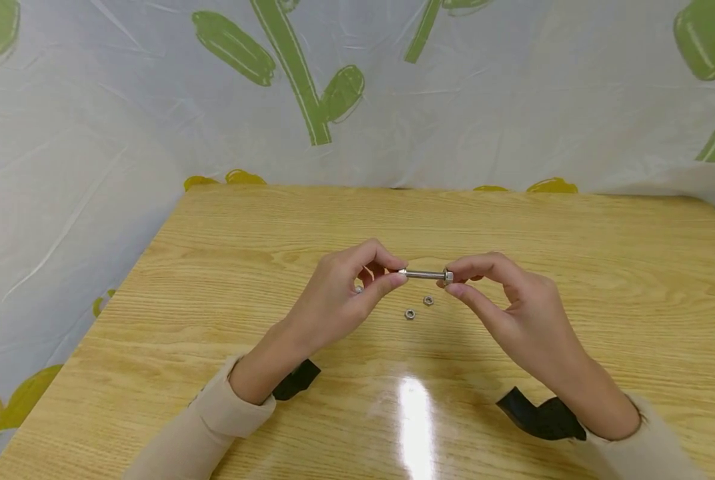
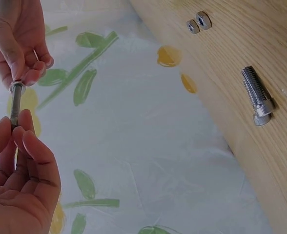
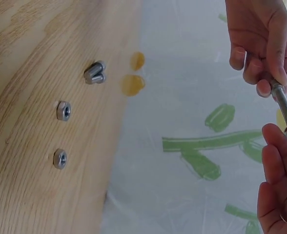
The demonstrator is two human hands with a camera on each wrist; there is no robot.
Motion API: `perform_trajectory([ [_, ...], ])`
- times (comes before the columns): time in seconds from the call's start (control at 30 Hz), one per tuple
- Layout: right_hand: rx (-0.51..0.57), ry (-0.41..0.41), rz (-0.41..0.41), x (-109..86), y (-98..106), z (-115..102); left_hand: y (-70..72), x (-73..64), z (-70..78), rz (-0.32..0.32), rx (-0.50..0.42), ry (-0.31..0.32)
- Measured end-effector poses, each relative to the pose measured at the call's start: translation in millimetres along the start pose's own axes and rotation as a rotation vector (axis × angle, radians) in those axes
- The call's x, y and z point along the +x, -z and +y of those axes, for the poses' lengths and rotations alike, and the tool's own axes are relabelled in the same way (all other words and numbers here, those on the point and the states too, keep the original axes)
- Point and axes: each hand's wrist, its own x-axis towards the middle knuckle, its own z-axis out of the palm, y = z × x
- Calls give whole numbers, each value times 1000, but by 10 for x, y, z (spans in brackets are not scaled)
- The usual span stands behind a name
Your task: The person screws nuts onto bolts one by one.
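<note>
Level above the table, a slim metal bolt [image 1: 425,274] spans the gap between the two hands. My left hand [image 1: 347,283] pinches its left end between thumb and fingertips, which hide most of that end. At the other end, the thumb and fingers of my right hand [image 1: 516,303] pinch a hex nut [image 1: 449,277]. The left wrist view shows the same bolt [image 2: 16,103] with the nut [image 2: 17,86] at the right hand's fingertips. In the right wrist view the bolt [image 3: 284,105] runs from one hand's fingertips to the other's.
Two loose nuts [image 1: 410,314] [image 1: 428,301] lie on the wooden table [image 1: 273,220] below the hands. Two more bolts [image 2: 256,95] lie side by side there, mostly hidden behind the left hand in the head view. A patterned sheet [image 1: 453,120] hangs behind the table.
</note>
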Motion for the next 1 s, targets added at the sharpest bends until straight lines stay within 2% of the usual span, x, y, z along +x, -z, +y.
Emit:
perform_trajectory([
  [0.33, 4, -78, -53, -3, 23, -11, 13, 14, 10, -7, 21, 12],
  [0.7, 28, -285, -148, 7, 13, -17, 14, 22, 33, -2, -19, -4],
  [1.0, 8, -274, -181, 28, 49, 27, 11, 24, 38, 14, -35, 12],
])
